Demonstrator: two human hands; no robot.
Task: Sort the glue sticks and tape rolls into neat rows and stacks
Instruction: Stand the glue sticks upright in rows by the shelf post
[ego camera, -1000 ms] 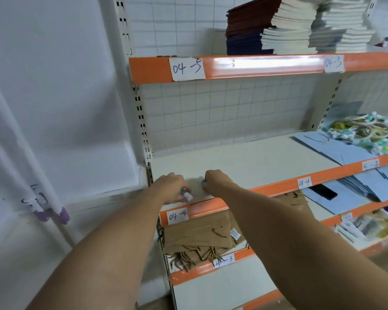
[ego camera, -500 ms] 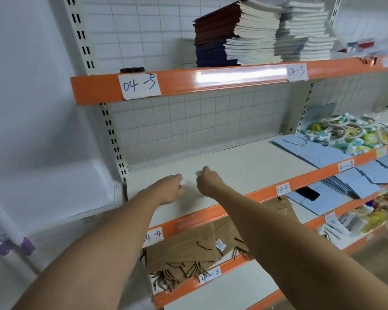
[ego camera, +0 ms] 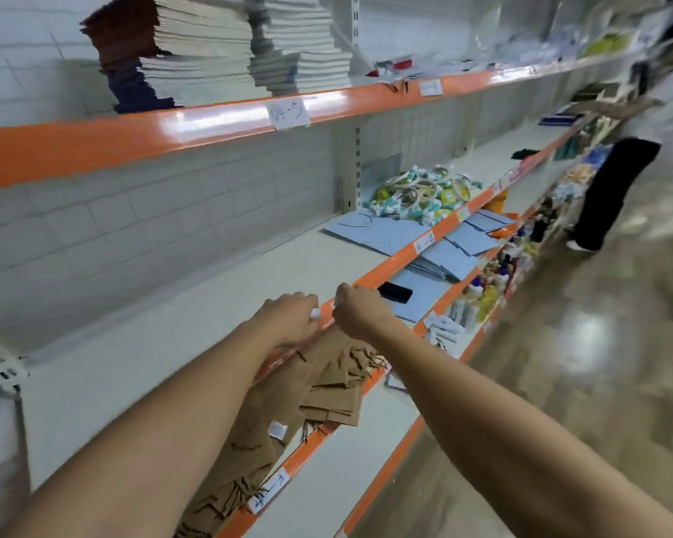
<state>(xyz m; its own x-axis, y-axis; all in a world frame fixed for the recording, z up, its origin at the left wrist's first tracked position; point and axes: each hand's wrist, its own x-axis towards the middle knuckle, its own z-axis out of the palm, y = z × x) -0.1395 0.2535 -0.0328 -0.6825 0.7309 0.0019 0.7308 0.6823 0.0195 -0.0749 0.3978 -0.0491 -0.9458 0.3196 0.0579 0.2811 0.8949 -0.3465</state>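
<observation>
At the front lip of the middle shelf (ego camera: 152, 343), the two hands are close together, almost touching. A second ago they were working at the far left end of this shelf, right by the upright post; now they have come away from that corner and moved along the orange edge, and the view has swung to the right down the aisle. I take that to mean the person is heading back toward the pile of tape rolls and glue sticks (ego camera: 420, 196), which lies heaped farther along the same shelf, well apart from the hands and unsorted.

The left hand (ego camera: 288, 320) has its grip closed, fingers curled round what I take for a glue stick (ego camera: 315, 313); only its white end pokes out. The right hand (ego camera: 360, 310) is curled too, with a speck of white at its fingertips, but I cannot tell whether it has hold of anything. No row or stack shows on the bare stretch of shelf, so the sorting looks barely begun.

As for writing: a paper tag (ego camera: 288, 112) on the upper shelf edge, below the stacks of notebooks (ego camera: 195, 52), reads "04-5", smeared by blur. A lower tag (ego camera: 269, 491), under the brown paper bags (ego camera: 288, 413), reads "4-3". Other tags farther down the aisle are too blurred to read
</observation>
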